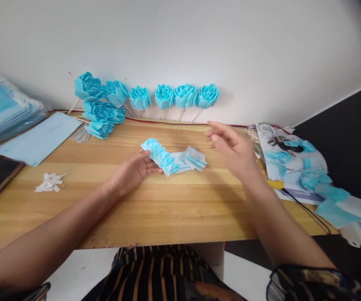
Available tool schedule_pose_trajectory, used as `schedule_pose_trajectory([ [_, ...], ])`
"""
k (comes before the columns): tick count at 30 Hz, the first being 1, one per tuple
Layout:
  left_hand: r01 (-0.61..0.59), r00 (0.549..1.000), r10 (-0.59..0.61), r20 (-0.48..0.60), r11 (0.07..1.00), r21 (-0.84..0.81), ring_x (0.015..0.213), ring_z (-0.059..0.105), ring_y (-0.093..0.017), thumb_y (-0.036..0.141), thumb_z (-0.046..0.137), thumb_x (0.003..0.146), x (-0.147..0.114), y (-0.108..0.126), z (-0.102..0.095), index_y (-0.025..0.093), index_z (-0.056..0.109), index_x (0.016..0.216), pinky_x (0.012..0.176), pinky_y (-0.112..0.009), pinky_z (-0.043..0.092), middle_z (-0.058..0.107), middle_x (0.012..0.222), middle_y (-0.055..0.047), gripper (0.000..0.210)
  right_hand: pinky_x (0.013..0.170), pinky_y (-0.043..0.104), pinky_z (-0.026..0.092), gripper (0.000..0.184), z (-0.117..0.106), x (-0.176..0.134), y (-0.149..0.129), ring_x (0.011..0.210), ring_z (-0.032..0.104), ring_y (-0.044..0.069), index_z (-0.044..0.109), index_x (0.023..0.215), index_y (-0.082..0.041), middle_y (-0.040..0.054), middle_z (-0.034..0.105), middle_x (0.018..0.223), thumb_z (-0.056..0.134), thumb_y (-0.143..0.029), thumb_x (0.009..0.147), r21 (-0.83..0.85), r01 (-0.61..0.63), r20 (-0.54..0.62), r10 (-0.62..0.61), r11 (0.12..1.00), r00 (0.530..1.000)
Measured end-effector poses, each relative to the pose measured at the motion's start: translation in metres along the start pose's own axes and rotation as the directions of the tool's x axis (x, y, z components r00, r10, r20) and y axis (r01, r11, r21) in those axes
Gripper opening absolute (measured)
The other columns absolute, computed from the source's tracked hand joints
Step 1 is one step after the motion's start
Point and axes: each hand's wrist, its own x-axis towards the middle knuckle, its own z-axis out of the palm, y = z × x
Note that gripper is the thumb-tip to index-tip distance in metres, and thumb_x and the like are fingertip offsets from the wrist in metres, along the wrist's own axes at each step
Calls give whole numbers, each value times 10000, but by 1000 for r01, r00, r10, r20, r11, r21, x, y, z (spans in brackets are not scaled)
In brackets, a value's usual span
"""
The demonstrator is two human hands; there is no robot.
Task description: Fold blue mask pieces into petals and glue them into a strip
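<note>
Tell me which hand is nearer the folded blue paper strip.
Left. The left hand touches the folded blue paper strip at its left end; the right hand hangs open above the table, just right of it.

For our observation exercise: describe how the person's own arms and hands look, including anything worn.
Both forearms are bare, and no rings, watch or gloves show on the left hand or the right hand. Dark patterned sleeves end near the elbows. The right sleeve has dark trim along its edge.

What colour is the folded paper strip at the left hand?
Light blue, with paler, whitish folds toward its right end: the folded paper strip at the left hand, seen in the head view.
</note>
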Motion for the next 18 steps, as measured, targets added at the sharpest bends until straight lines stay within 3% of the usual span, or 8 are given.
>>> schedule_pose_trajectory([
  [2,6,1000,-6,-8,1000,-10,774,736,-219,217,540,944,0,1,1,125,684,917,749,-355,617,768,875,-113,173,876,427,565,394,-44,15,18,1002,719,266,668,1312,-245,94,764,1150,570,-362,949,-371,-10,-20,3,929,1000],
  [4,4,1000,-4,-5,1000,-9,772,737,-219,217,532,949,-1,1,2,121,690,925,734,-347,620,769,873,-115,186,859,424,536,356,-83,26,41,1016,718,291,697,1266,-233,113,762,1166,560,-320,949,-732,-54,66,150,679,987],
  [7,3,1000,-3,4,1000,-2,781,740,-225,226,541,946,-1,0,2,119,692,950,728,-349,622,770,876,-118,185,727,408,466,227,-118,29,72,899,716,338,792,978,-133,188,777,942,654,-278,872,-853,-108,91,349,511,933],
  [9,9,1000,-9,3,1000,1,790,741,-228,226,549,941,0,-1,1,119,689,961,737,-353,622,771,880,-118,178,691,377,419,250,-126,25,83,867,707,303,792,900,-109,189,764,890,625,-294,889,-877,-99,137,443,469,886],
  [12,13,1000,-13,7,1000,8,804,742,-228,221,569,929,0,-1,0,122,683,983,755,-358,618,773,894,-113,160,691,350,404,274,-124,19,88,870,690,282,772,970,-136,169,755,946,568,-308,912,-907,-78,180,549,413,816],
  [18,26,1000,-26,-2,1000,16,792,744,-231,208,560,933,0,0,-1,114,691,971,742,-358,622,774,873,-116,166,712,347,425,293,-119,18,93,892,682,318,733,1061,-168,163,756,994,565,-347,902,-917,-101,144,558,385,817],
])
